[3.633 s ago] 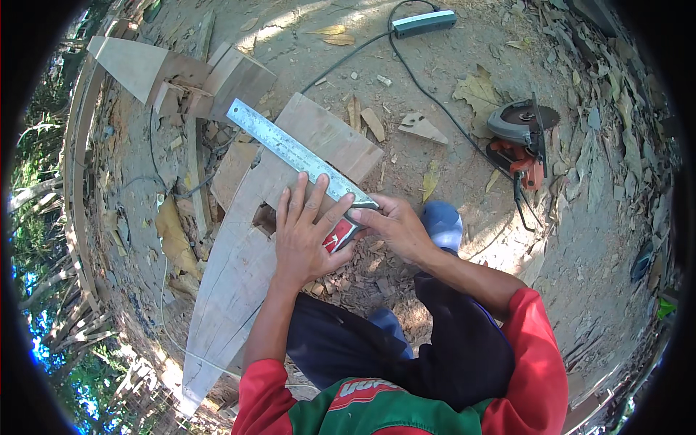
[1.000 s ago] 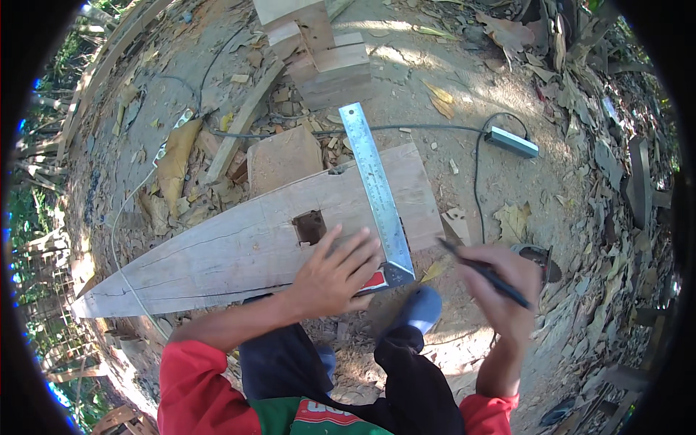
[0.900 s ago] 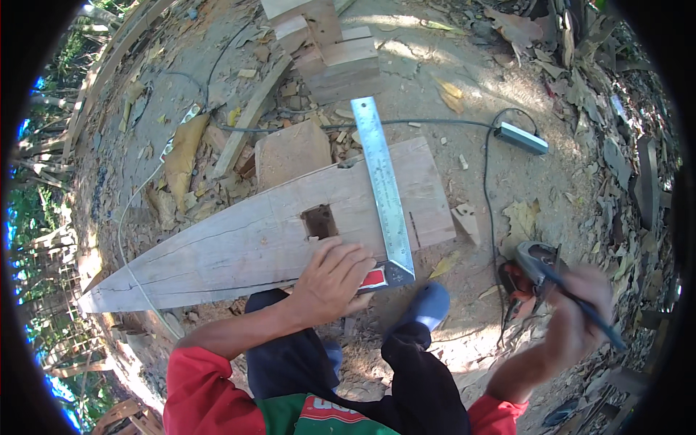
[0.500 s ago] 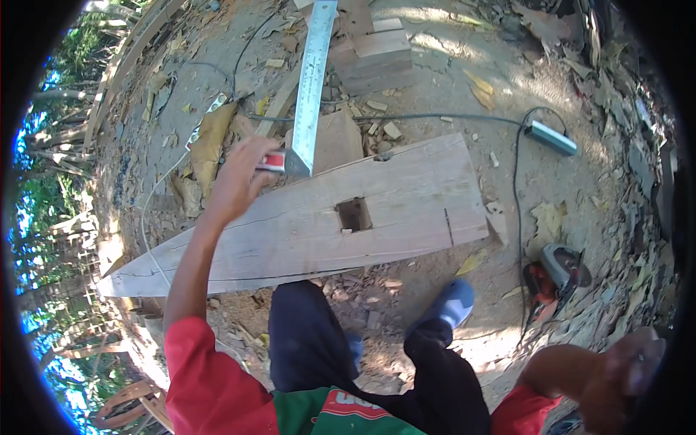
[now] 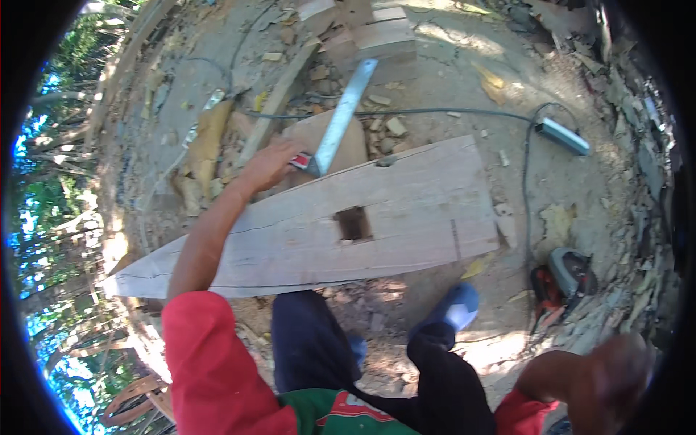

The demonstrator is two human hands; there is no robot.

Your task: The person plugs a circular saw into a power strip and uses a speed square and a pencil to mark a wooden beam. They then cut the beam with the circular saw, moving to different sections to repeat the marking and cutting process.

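Observation:
My left hand (image 5: 272, 167) grips the handle of a try square whose metal blade (image 5: 346, 116) points away from me. The square is at the far edge of a large wooden beam (image 5: 283, 250), near its middle; whether handle and beam touch, I cannot tell. This beam tapers to a point at the left and has a square hole (image 5: 353, 224) through its face. A dark line crosses it near the right end. My right hand (image 5: 616, 373) is raised at the lower right, away from the beam, its fingers smeared by motion.
A power tool (image 5: 569, 275) resembling a circular saw lies on the ground at right. A dark cable (image 5: 435, 112) runs past a grey rectangular bar (image 5: 562, 137). Wooden blocks (image 5: 384, 40), a wood strip (image 5: 286, 90), chips and dry leaves lie beyond the beam. My feet are on its near side.
The try square has come down toward the beam and shifted right, its blade now slanting more to the right. My left hand moved right with it. My right hand has shifted slightly and blurs.

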